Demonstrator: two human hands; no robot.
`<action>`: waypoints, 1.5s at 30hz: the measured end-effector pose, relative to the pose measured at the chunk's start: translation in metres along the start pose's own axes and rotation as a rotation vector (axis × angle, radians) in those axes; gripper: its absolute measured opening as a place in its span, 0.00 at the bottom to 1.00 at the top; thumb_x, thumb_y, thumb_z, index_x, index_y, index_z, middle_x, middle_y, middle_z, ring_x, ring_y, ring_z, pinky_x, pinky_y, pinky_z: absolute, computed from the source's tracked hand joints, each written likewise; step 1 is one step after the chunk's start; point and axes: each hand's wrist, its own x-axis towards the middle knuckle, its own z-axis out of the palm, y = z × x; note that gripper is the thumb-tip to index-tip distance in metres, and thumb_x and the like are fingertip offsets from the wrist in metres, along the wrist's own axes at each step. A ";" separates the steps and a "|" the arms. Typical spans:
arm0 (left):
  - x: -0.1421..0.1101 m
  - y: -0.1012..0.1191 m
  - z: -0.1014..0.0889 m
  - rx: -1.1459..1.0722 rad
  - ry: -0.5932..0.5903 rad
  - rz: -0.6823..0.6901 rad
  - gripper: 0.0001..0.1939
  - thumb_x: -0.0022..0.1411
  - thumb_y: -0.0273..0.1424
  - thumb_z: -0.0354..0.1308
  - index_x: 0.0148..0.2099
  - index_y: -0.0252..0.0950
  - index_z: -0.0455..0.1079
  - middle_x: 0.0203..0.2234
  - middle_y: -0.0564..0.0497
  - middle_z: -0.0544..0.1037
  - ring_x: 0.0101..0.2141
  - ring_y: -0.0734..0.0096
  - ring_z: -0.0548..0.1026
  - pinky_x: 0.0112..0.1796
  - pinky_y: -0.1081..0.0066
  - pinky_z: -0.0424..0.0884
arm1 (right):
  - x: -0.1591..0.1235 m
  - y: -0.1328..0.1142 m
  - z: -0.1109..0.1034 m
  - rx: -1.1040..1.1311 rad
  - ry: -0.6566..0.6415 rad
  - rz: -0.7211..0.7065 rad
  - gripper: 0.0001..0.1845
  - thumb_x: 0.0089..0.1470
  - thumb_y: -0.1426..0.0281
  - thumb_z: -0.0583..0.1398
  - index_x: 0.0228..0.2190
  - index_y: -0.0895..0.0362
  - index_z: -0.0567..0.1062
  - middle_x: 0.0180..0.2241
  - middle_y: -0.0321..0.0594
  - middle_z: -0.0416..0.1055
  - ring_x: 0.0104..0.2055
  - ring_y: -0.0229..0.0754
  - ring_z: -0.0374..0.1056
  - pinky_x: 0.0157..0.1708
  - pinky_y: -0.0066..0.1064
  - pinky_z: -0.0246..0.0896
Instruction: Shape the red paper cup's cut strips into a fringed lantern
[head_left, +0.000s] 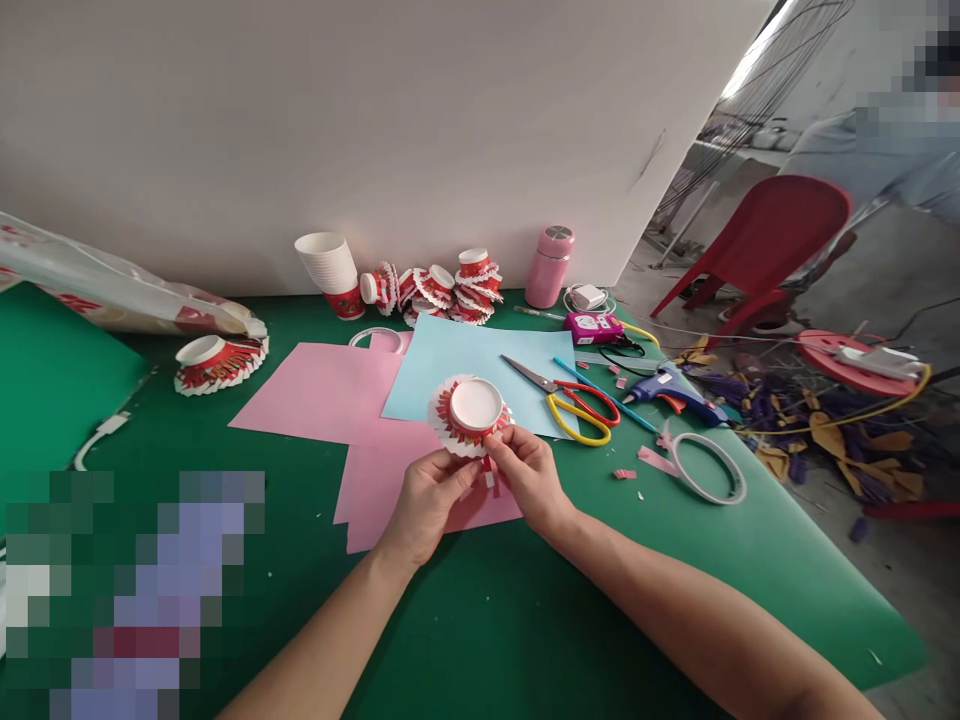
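Note:
Both my hands hold a cut paper cup (471, 413), red and white, its side strips fanned out around the round white base that faces up. My left hand (429, 497) pinches its near left edge. My right hand (527, 470) pinches the near right edge, where a red and white strip hangs down. The cup hovers above pink paper (322, 392) and a light blue sheet (465, 362) on the green table (525, 610).
Yellow and red scissors (574, 400), a blue glue gun (675, 390) and a tape ring (709, 467) lie to the right. Stacked cups (330, 268), finished fanned cups (446, 290) and a pink bottle (550, 266) stand by the wall. Another fanned cup (217, 362) sits left. A red chair (765, 245) stands far right.

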 end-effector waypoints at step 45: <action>-0.001 0.003 0.003 -0.032 0.066 -0.002 0.12 0.44 0.35 0.68 0.30 0.33 0.77 0.23 0.51 0.76 0.25 0.74 0.69 0.30 0.72 0.66 | -0.002 0.001 0.001 -0.005 -0.051 -0.036 0.18 0.44 0.56 0.64 0.19 0.57 0.68 0.15 0.31 0.62 0.17 0.32 0.56 0.20 0.26 0.54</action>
